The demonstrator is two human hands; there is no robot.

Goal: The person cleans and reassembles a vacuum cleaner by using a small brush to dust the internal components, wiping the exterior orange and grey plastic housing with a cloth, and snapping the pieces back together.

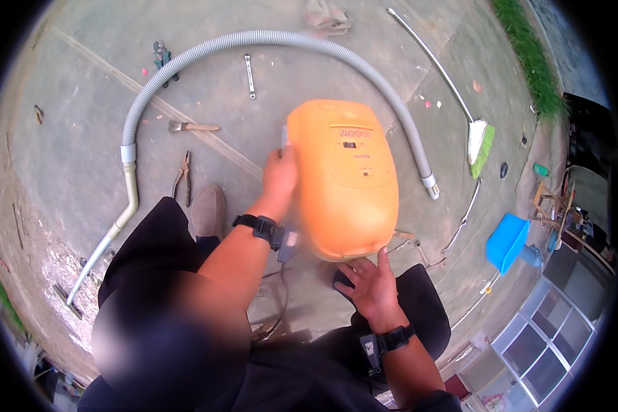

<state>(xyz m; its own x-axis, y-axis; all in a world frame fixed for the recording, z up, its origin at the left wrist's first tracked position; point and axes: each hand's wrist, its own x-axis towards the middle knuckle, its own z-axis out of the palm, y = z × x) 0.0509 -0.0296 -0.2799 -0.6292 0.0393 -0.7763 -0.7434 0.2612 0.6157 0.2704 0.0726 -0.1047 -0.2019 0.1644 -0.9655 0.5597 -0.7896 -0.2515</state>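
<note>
An orange vacuum cleaner body [347, 185] is held up off the concrete in front of me, its rounded end toward me. My left hand [281, 170] grips its left side; the fingers are partly hidden behind the casing. My right hand [372, 285] is at the near end, palm up with fingers apart, the thumb close to or touching the lower edge. A grey ribbed vacuum hose [254, 40] arcs around the far side, joined at the left to a pale tube [132, 189] and a metal pipe with a floor nozzle [67, 302].
Pliers [183, 180], a paintbrush [193, 127], a spanner [250, 77] and a dark green-handled tool [163, 63] lie inside the hose's arc. At right are a broom [479, 147], a long metal wrench [463, 221] and a blue dustpan [507, 243]. A cable [281, 302] runs between my legs.
</note>
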